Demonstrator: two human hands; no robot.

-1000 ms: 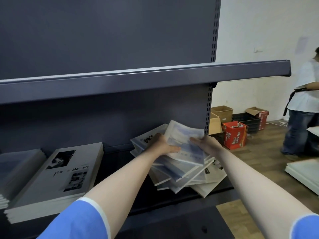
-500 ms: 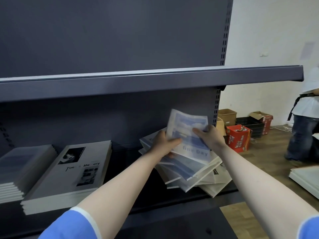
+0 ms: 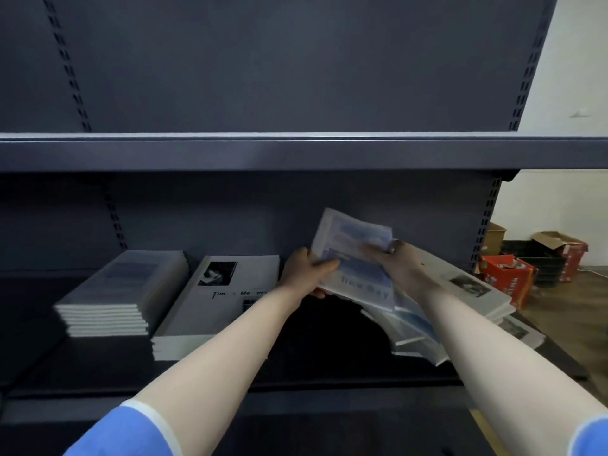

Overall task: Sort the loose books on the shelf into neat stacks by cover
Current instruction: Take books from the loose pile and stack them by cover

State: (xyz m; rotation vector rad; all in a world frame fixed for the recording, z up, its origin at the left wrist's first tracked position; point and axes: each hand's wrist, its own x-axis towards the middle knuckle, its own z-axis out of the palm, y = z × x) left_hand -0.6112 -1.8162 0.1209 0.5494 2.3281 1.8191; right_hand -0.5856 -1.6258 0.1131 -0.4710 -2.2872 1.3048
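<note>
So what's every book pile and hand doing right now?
Left hand: gripping the blue book's left edge.
Right hand: gripping its right side.
Blue book: lifted, tilted.
Loose pile: messy, fanned out.
Blue stack: neat.
White stack: neat.
Red box: open, on floor.

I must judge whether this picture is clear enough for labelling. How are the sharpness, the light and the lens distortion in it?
Head view: motion blur softens the blue-cover book held by the left hand and right hand, and its title is only partly legible. The lower shelf lies in deep shadow. The wide lens makes the slotted uprights lean.
</note>
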